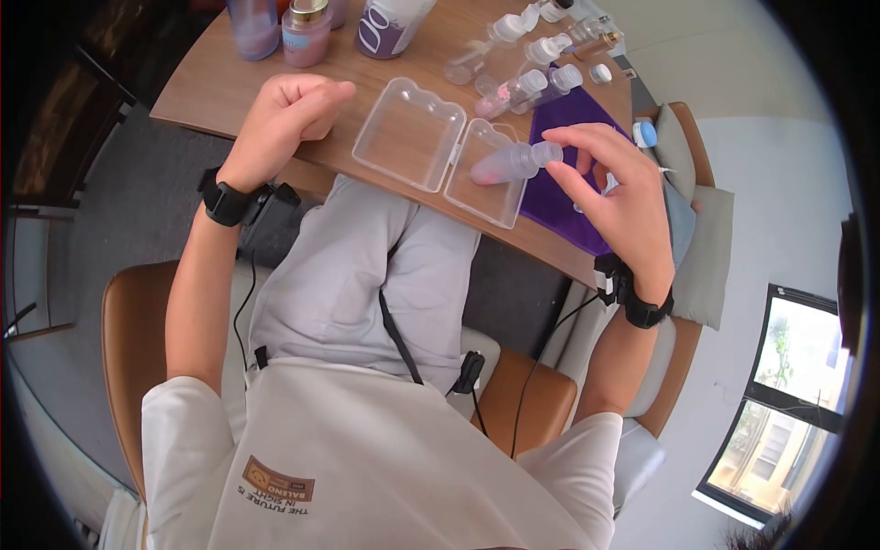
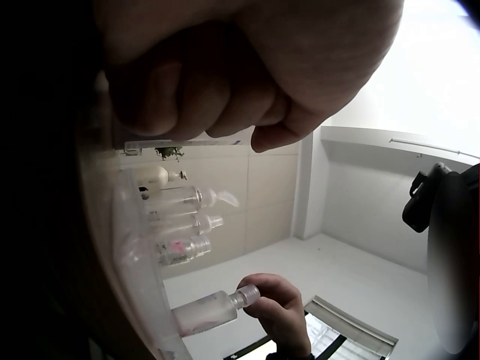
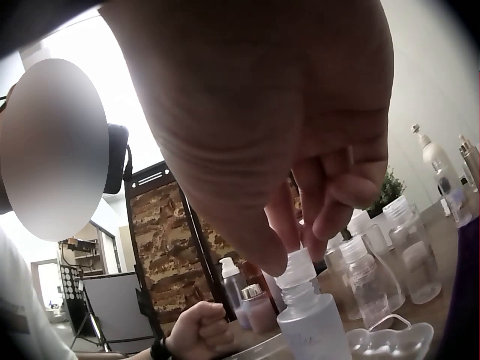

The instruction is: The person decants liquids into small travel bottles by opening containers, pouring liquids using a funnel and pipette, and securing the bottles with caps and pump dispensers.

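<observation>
A frosted bottle (image 1: 502,165) with a clear cap and a pink tint low on its body stands over the right half of an opened clear plastic case (image 1: 410,134). My right hand (image 1: 616,172) pinches its cap (image 3: 298,268) between thumb and fingertips. In the left wrist view the bottle (image 2: 206,313) stands close over the case, with the right hand (image 2: 279,309) at its cap. My left hand (image 1: 291,119) is at the table edge left of the case. Its fingers are curled into a fist, and nothing shows in it.
Several clear bottles (image 1: 510,94) stand behind the case, some with pump or spray tops. A purple cloth (image 1: 559,215) lies to the right. A pink jar (image 1: 305,37), a blue-tinted container (image 1: 252,27) and a patterned cup (image 1: 390,26) stand at the back left of the table (image 1: 206,92).
</observation>
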### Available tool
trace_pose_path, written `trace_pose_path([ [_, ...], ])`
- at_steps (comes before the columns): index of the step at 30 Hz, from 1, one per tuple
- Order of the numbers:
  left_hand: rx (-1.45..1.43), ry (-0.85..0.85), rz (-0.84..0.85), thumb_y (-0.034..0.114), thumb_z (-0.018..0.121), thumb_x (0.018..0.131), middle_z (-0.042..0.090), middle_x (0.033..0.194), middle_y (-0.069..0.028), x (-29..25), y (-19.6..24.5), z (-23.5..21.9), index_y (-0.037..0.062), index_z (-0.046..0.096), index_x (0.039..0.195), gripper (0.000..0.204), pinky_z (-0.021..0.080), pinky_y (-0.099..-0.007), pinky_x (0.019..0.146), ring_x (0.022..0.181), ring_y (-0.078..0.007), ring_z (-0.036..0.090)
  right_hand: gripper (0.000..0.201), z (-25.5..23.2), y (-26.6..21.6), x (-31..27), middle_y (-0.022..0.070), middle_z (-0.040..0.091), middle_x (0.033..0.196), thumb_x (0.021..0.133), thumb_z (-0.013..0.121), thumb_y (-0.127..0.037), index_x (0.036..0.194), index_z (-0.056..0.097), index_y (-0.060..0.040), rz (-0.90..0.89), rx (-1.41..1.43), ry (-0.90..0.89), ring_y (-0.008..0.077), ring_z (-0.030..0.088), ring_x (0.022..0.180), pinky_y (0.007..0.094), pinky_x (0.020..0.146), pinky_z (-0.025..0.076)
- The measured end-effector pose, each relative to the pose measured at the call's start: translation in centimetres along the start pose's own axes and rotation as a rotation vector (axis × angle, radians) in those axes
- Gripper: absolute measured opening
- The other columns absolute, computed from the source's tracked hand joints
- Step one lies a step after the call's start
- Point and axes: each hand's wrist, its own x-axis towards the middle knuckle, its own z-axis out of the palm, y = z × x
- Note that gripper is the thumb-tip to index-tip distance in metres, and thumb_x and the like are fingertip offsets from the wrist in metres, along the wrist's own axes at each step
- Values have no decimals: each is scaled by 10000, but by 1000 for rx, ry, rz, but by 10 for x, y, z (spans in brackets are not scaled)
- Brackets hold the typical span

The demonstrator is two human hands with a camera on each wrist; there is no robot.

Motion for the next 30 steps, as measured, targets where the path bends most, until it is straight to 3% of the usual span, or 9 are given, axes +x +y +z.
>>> trace_pose_path([
  [15,36,5,18,165,560,1092,288,622,92,2,-2,1,131,343,662,484,175,-307,550,586,-63,210,289,6,1,2,44,694,978,886,794,-135,1168,753,-86,-9,-53,-59,187,589,746,328,655,493],
  [18,48,-29,-4,190,591,1081,349,670,83,2,-2,-2,121,394,699,435,226,-278,561,609,-62,277,283,7,3,1,44,690,977,891,792,-148,1165,755,-90,-2,-48,-64,187,588,759,332,665,495],
  [21,203,28,126,220,705,1032,451,765,82,-1,19,24,88,540,809,307,330,-235,600,688,-36,383,290,7,5,1,41,691,979,895,795,-168,1171,754,-89,-28,-57,-61,185,585,762,332,668,495],
  [23,373,-36,138,234,758,987,523,825,53,-6,41,45,59,619,948,226,411,-246,676,758,-68,474,296,7,4,1,41,696,973,892,805,-188,1166,756,-87,-12,-42,-59,184,580,753,331,665,493],
  [24,456,-65,144,241,784,965,558,854,39,-6,47,56,45,658,1017,239,451,-251,714,792,-84,519,300,7,4,1,41,698,969,890,809,-197,1163,757,-87,-6,-36,-60,183,577,748,330,663,492],
  [27,667,-83,448,313,850,880,663,949,-13,8,32,86,52,718,1169,411,470,-304,790,883,-161,585,299,8,2,3,39,705,926,876,829,-233,1126,768,-81,-4,-69,2,182,567,716,328,656,487],
  [30,824,-105,553,349,858,850,710,1066,-67,19,18,107,58,720,1273,532,510,-376,894,1034,-256,626,292,7,3,1,39,707,883,867,839,-258,1087,778,-75,11,-131,25,183,559,686,330,646,485],
])
